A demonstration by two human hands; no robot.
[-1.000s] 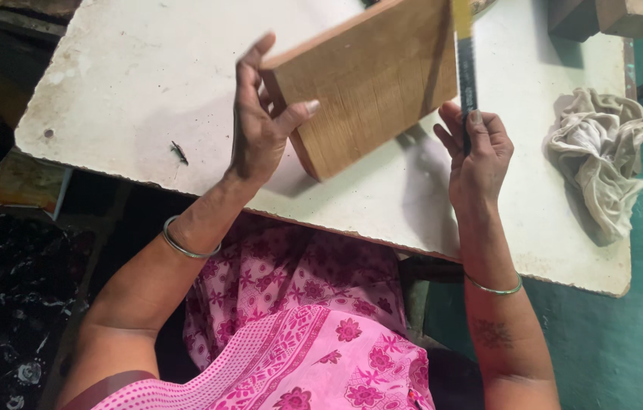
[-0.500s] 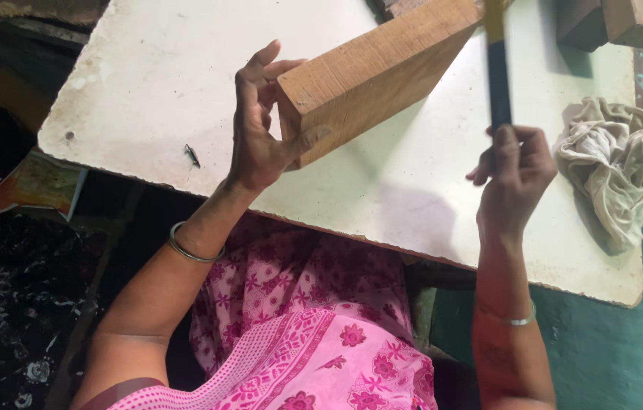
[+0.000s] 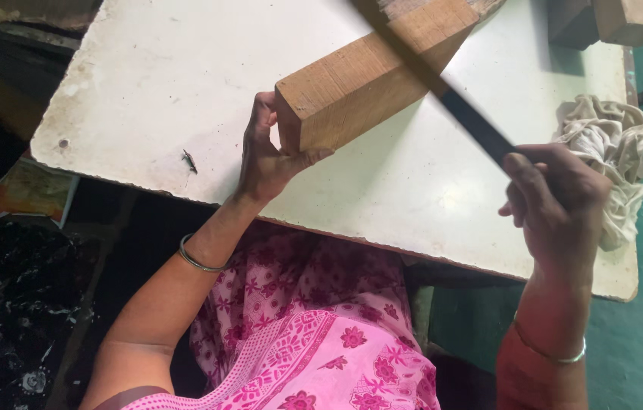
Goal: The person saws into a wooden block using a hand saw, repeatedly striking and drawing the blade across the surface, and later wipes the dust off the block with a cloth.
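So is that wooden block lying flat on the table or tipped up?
Tipped up. The left hand holds the wooden block by its near end, angled above the white table.

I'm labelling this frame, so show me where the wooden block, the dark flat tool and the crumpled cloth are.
wooden block (image 3: 367,83): head view, on its long side face.
dark flat tool (image 3: 473,125): head view, on the blade above the right hand.
crumpled cloth (image 3: 613,144): head view, on its bunched middle.
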